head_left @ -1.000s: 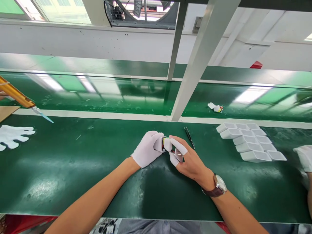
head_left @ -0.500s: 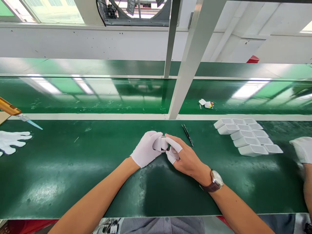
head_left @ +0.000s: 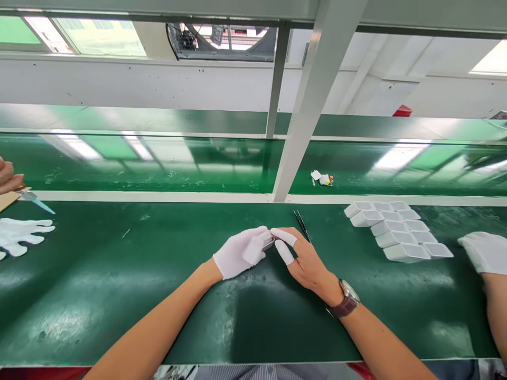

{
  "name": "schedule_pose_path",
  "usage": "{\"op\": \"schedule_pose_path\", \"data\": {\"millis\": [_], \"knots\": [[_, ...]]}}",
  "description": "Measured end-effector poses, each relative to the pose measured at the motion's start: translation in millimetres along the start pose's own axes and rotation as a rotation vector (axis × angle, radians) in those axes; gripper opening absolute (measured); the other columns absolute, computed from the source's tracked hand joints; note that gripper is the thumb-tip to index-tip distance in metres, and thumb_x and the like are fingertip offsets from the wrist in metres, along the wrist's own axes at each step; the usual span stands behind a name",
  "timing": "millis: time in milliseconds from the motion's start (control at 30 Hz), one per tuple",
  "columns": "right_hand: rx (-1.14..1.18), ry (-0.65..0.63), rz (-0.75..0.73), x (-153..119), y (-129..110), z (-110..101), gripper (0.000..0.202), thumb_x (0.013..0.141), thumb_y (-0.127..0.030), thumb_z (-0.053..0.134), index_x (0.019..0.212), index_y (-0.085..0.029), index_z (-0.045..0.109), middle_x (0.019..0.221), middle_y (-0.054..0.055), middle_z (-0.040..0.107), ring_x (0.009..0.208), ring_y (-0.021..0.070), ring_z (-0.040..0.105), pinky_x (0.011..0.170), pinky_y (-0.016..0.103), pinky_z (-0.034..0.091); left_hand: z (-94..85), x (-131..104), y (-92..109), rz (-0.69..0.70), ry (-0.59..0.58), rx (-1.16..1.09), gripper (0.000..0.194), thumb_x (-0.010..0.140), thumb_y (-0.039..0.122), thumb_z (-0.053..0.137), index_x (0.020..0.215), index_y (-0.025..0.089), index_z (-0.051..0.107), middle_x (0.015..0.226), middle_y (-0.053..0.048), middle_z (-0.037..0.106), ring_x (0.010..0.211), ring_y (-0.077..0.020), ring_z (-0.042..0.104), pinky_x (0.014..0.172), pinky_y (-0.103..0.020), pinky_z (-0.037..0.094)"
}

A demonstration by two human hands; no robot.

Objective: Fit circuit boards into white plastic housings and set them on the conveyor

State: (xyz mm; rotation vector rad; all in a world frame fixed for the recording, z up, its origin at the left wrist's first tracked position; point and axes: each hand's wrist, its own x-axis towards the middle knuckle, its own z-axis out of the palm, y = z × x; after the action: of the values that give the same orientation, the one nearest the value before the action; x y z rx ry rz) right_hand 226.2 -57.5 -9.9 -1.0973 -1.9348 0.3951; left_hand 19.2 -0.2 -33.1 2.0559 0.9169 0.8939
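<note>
My left hand, in a white glove, is closed around a small white box-like piece with a greyish edge; the fingers hide much of it. Right beside it is my right hand, bare but for white covers on the thumb and index finger. Its index fingertip meets the piece's right edge, while the thumb stands apart from the index finger. Black tweezers lie on the green tabletop just behind my right hand.
White open trays stand grouped at the right, near another person's gloved hand. At the left lie a white glove and, behind it, another person's hand with a pale-tipped tool. A post rises behind the table.
My right thumb and index finger have spread, and the piece has turned in my left hand. At the left, a person's hand has come into view on the tool.
</note>
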Motion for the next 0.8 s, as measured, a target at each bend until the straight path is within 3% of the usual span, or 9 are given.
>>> {"op": "schedule_pose_path", "data": {"millis": [133,200,300,433,600,800], "knots": [[-0.043,-0.011,-0.034,-2.5,3.6,8.1,0.046,0.098,-0.014,0.051,0.142,-0.028,0.05,0.141,0.01,0.057,0.131,0.0238,0.056,0.111,0.048,0.051,-10.6,0.5,4.5,-0.185,-0.07,-0.197,0.05,0.077,0.023,0.076,0.125,0.025,0.064,0.116,-0.003,0.076,0.103,-0.0223,0.073,0.097,-0.04,0.061],[-0.065,-0.073,-0.041,-4.0,4.5,10.7,0.047,0.098,-0.015,0.052,0.143,-0.029,0.05,0.146,0.01,0.054,0.134,0.0239,0.054,0.113,0.047,0.05,-14.8,0.9,4.2,-0.258,-0.027,-0.334,0.055,0.076,0.027,0.079,0.129,0.023,0.061,0.117,-0.006,0.076,0.103,-0.0225,0.074,0.096,-0.041,0.061],[-0.103,-0.11,-0.065,-6.0,7.8,13.6,0.046,0.098,-0.015,0.052,0.142,-0.028,0.051,0.146,0.011,0.054,0.132,0.0237,0.056,0.111,0.046,0.052,-18.3,1.3,2.0,-0.291,0.051,-0.36,0.053,0.077,0.033,0.078,0.127,0.022,0.063,0.115,-0.007,0.075,0.105,-0.0233,0.072,0.097,-0.042,0.06],[-0.143,-0.114,-0.101,-8.3,14.5,16.5,0.044,0.099,-0.014,0.051,0.142,-0.025,0.052,0.144,0.014,0.054,0.13,0.0246,0.058,0.109,0.047,0.053,-20.4,1.5,4.8,-0.268,0.084,-0.341,0.052,0.079,0.036,0.075,0.127,0.02,0.062,0.113,-0.009,0.074,0.106,-0.0237,0.071,0.096,-0.042,0.059],[-0.166,-0.138,-0.132,-9.9,17.5,18.5,0.046,0.098,-0.012,0.05,0.142,-0.026,0.051,0.143,0.015,0.053,0.128,0.0272,0.059,0.103,0.047,0.058,-24.3,1.5,14.9,-0.227,0.084,-0.151,0.061,0.074,0.025,0.075,0.132,0.023,0.056,0.113,-0.003,0.072,0.1,-0.0189,0.071,0.098,-0.037,0.057],[-0.176,-0.129,-0.112,-8.3,13.5,19.1,0.046,0.097,-0.012,0.049,0.142,-0.023,0.05,0.134,0.015,0.058,0.121,0.0279,0.062,0.1,0.048,0.059,-28.8,1.8,15.8,-0.06,0.096,0.068,0.038,0.079,0.017,0.068,0.116,0.024,0.067,0.106,-0.001,0.072,0.096,-0.0163,0.069,0.093,-0.031,0.057]]}}
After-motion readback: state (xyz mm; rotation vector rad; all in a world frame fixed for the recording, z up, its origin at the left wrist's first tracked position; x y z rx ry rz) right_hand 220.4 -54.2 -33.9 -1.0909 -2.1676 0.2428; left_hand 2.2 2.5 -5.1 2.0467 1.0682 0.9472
